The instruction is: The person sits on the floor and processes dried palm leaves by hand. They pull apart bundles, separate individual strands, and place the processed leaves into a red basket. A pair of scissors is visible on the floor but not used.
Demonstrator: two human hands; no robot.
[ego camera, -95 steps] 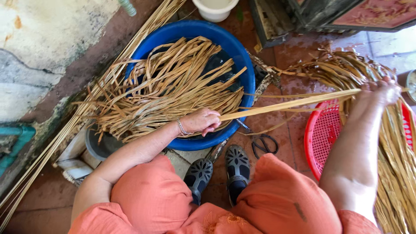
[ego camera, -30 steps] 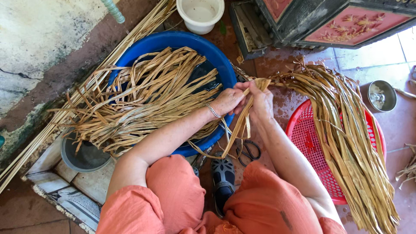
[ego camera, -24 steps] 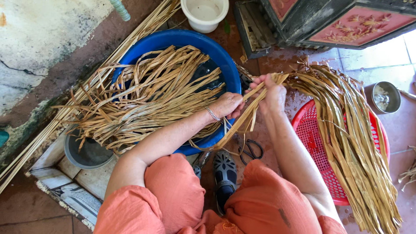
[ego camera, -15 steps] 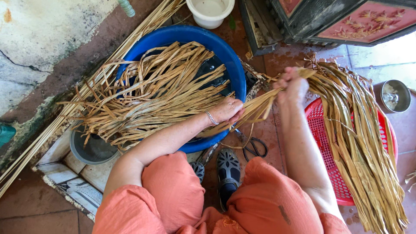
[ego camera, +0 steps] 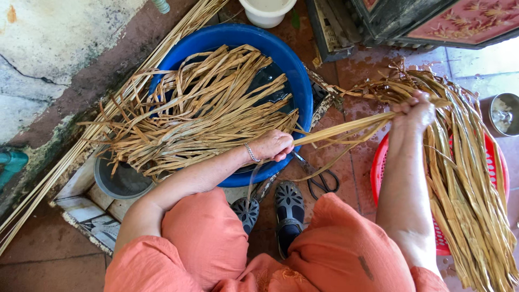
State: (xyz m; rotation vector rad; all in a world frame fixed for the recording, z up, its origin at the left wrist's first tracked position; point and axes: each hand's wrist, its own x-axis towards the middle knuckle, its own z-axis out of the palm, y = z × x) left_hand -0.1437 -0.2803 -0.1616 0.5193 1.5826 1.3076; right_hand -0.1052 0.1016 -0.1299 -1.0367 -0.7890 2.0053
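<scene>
A bunch of long tan reed strips (ego camera: 346, 127) stretches between my two hands. My left hand (ego camera: 274, 145) is closed around its near end, right at the rim of a big blue basin (ego camera: 300, 81) piled with more tangled strips (ego camera: 200, 108). My right hand (ego camera: 415, 111) grips the far end, out to the right, over a thick heap of strips (ego camera: 465, 178) that lies across a red plastic basket (ego camera: 378, 178). Both arms come out of orange sleeves, and a bracelet circles my left wrist.
Black scissors (ego camera: 319, 181) lie on the tile floor near my dark shoes (ego camera: 289, 208). A grey bowl (ego camera: 121, 181) sits on a wooden crate at left. A white bucket (ego camera: 267, 10) and dark cabinet stand beyond; a metal cup (ego camera: 503, 113) at right. Long canes lean along the wall.
My right hand has slid out to the right along the bunch, pulling the strips straight, while my left hand stayed at the basin's rim.
</scene>
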